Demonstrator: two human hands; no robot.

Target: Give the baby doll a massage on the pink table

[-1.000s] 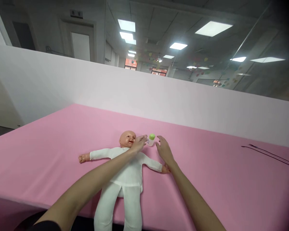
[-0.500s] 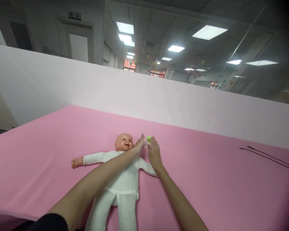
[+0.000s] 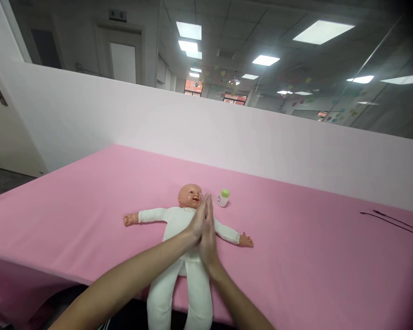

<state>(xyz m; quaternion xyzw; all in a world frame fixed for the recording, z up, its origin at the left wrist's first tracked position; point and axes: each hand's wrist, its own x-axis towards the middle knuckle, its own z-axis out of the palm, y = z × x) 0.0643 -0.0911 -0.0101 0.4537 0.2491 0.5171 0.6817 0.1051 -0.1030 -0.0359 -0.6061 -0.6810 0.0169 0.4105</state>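
My left hand (image 3: 197, 224) and my right hand (image 3: 208, 231) are pressed palm to palm above the chest of a baby doll (image 3: 174, 224). Their fingers are stretched out and point away from me, and nothing shows between them. Dressed in white, the doll lies on its back with both arms spread and its head away from me. My hands hide part of its chest and one shoulder. Just beyond my fingertips, to the right of the doll's head, a small white bottle with a green cap (image 3: 223, 198) stands on the pink cloth.
A pink cloth (image 3: 296, 238) covers the table. Two thin dark cords (image 3: 395, 222) lie at its right side. Behind the table runs a low white wall (image 3: 227, 133) with glass above it. A door (image 3: 7, 123) is at the far left.
My hands, apart near the bottle before, have come together and moved back over the doll's chest. The bottle and the doll's right-side arm are now uncovered. The view has shifted slightly.
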